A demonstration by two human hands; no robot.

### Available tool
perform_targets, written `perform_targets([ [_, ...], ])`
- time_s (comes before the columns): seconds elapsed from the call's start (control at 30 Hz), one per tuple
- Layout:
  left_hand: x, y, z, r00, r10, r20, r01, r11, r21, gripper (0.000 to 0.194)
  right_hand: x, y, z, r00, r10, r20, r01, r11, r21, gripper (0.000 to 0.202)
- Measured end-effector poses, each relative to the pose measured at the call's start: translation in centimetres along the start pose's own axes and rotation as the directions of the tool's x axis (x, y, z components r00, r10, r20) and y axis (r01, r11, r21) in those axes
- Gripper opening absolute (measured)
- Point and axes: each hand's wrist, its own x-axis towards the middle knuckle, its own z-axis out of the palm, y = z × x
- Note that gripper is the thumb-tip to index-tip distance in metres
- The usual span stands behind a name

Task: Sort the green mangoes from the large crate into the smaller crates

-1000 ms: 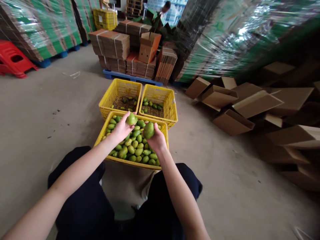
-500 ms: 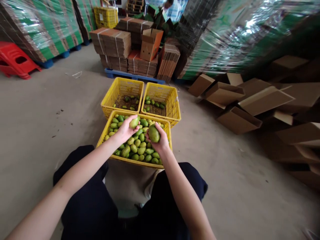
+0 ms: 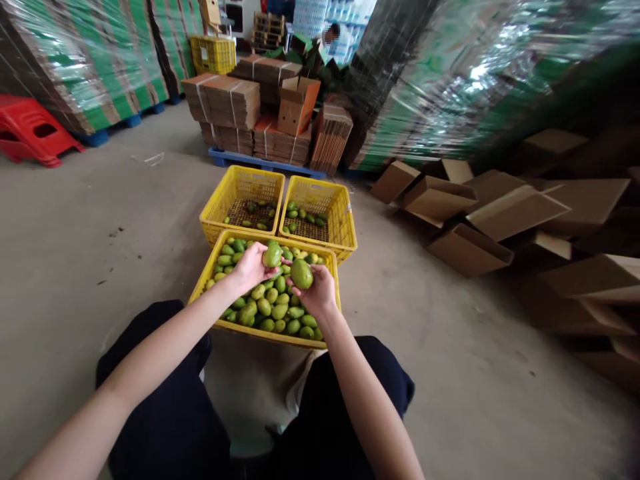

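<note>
Left hand (image 3: 251, 268) holds 1 green fruit (image 3: 273, 255); right hand (image 3: 321, 293) holds a 2nd fruit (image 3: 301, 274), just beside it. Near yellow crate (image 3: 273, 337) below: piled with loose fruits (image 3: 279, 311). 2 far yellow crates (image 3: 346, 227): scattered fruits (image 3: 293, 214) in each. Red stool (image 3: 40, 137), far left.

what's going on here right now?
A person is handling green fruit over a full yellow crate. The left hand holds one green fruit, and the right hand holds a second fruit; both are raised above the loose fruit in that crate. Just behind it stand two more yellow crates, the left one and the right one, each with only a few fruits at the bottom. Open cardboard boxes lie on the right.
</note>
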Motion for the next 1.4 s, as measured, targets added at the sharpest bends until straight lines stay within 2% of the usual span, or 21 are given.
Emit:
perform_targets([
  [0.07,0.0,-0.2,-0.1,0.993,0.112,-0.02,-0.109,0.987,0.118,0.033,0.1,0.4,-0.2,0.989,-0.135,-0.064,0.131,0.989,-0.061,0.023],
  [0.1,0.0,-0.3,-0.2,0.981,0.191,-0.023,-0.183,0.962,0.203,0.032,0.2,0.6,-0.3,0.966,-0.236,-0.108,0.224,0.968,-0.114,0.03],
  [0.17,-0.2,-0.5,-0.4,0.923,0.383,0.028,-0.363,0.847,0.389,0.038,0.0,1.0,-0.4,0.865,-0.483,-0.137,0.436,0.857,-0.275,0.047],
  [0.23,-0.5,-0.8,-0.5,0.816,0.559,0.149,-0.541,0.644,0.541,0.045,-0.4,1.3,-0.5,0.719,-0.694,-0.035,0.606,0.651,-0.458,0.059],
  [0.3,-0.7,-0.9,-0.5,0.681,0.677,0.279,-0.666,0.415,0.619,0.042,-0.8,1.4,-0.6,0.593,-0.797,0.115,0.671,0.41,-0.617,0.061],
  [0.37,-0.9,-1.1,-0.4,0.576,0.733,0.363,-0.722,0.247,0.646,0.034,-1.1,1.5,-0.7,0.51,-0.829,0.227,0.656,0.205,-0.726,0.054],
  [0.4,-0.8,-1.1,-0.4,0.544,0.745,0.386,-0.733,0.199,0.65,0.032,-1.1,1.5,-0.7,0.476,-0.838,0.266,0.642,0.124,-0.757,0.048],
  [0.47,-0.7,-1.2,-0.4,0.509,0.76,0.403,-0.742,0.15,0.654,0.031,-1.0,1.7,-0.8,0.394,-0.857,0.334,0.64,-0.005,-0.768,0.038],
  [0.6,-0.6,-1.2,-0.5,0.489,0.754,0.437,-0.748,0.105,0.655,0.031,-0.5,1.8,-0.9,0.207,-0.873,0.441,0.68,-0.196,-0.707,0.034],
  [0.63,-0.6,-1.2,-0.5,0.486,0.747,0.454,-0.75,0.09,0.655,0.03,-0.5,1.8,-1.0,0.18,-0.872,0.456,0.679,-0.226,-0.699,0.034],
  [0.7,-0.9,-1.2,-0.4,0.48,0.73,0.487,-0.756,0.062,0.652,0.03,-0.4,1.8,-1.1,0.159,-0.867,0.472,0.671,-0.256,-0.696,0.033],
  [0.83,-1.4,-1.1,-0.1,0.48,0.714,0.51,-0.766,0.057,0.641,0.031,-0.4,1.7,-1.3,0.185,-0.873,0.452,0.69,-0.212,-0.692,0.031],
  [0.9,-1.4,-1.0,0.0,0.515,0.698,0.498,-0.757,0.098,0.646,0.032,-0.3,1.6,-1.4,0.255,-0.878,0.405,0.721,-0.106,-0.685,0.032],
  [0.93,-1.3,-0.9,0.0,0.556,0.679,0.48,-0.742,0.146,0.654,0.032,-0.3,1.4,-1.4,0.323,-0.872,0.367,0.734,-0.014,-0.679,0.034],
  [0.97,-1.1,-0.8,-0.1,0.613,0.652,0.446,-0.717,0.222,0.661,0.033,-0.3,1.2,-1.3,0.413,-0.853,0.32,0.738,0.108,-0.666,0.036],
  [1.03,-0.7,-0.8,-0.2,0.764,0.556,0.328,-0.609,0.454,0.65,0.041,-0.3,0.9,-1.2,0.633,-0.744,0.214,0.685,0.41,-0.602,0.038],
  [1.1,-0.5,-1.1,-0.3,0.897,0.405,0.178,-0.429,0.697,0.574,0.05,-0.4,0.7,-1.0,0.827,-0.546,0.133,0.534,0.69,-0.489,0.035],
  [1.17,-0.6,-1.7,-0.4,0.969,0.24,0.056,-0.238,0.855,0.461,0.045,-0.5,0.9,-1.0,0.942,-0.329,0.074,0.332,0.865,-0.377,0.033],
  [1.2,-0.8,-2.1,-0.4,0.987,0.158,0.015,-0.151,0.899,0.411,0.037,-0.6,1.1,-1.0,0.974,-0.22,0.045,0.222,0.916,-0.333,0.031],
  [1.27,-1.2,-2.9,-0.6,0.999,0.012,-0.036,0.001,0.938,0.347,0.027,-0.9,1.9,-1.2,0.999,-0.041,-0.01,0.037,0.963,-0.267,0.026],
  [1.4,-1.7,-4.6,-1.2,0.984,-0.165,-0.074,0.181,0.92,0.348,0.041,-1.9,3.4,-1.9,0.985,0.154,-0.082,-0.167,0.968,-0.189,0.025],
])
